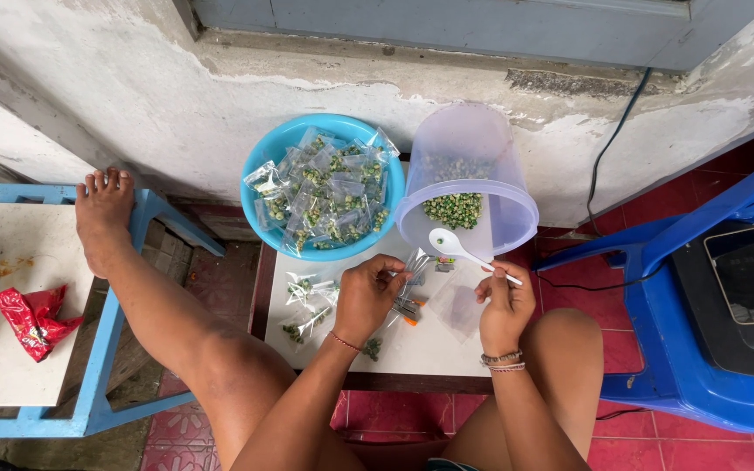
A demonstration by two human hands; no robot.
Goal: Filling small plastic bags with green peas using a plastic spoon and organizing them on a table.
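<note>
- The blue plastic chair (700, 349) stands well to the right of the right hand's grip, with a dark flat device (748, 296) lying on its seat.
- The blue-framed bench (98, 349) sits far to the left of the left hand's grip; a bare foot (102, 209) rests on its edge and a crumpled red wrapper (35, 321) lies on its pale top.
- The white surface (421, 344) lies directly under both grips.
- The blue bowl (263, 166) stands beyond the left grip, up against the wall, heaped with small clear packets (329, 187) of green pieces.
- The clear plastic tub (473, 148) stands tilted beyond the right grip, its mouth turned toward the hands, with green peas (454, 209) pooled at its low side.
- The left hand (366, 296) has its fingers curled in, pinching the top of a small clear empty bag (414, 262).
- The right hand (503, 305) is closed around the handle of a white spoon (451, 244), whose bowl points away toward the tub's mouth, just below the peas.
- A few filled packets (307, 301) lie just left of the left grip.
- Another flat clear bag (457, 307) lies between the two grips.
- A small orange-tipped object (407, 310) lies just right of the left grip; what it is cannot be told.
</note>
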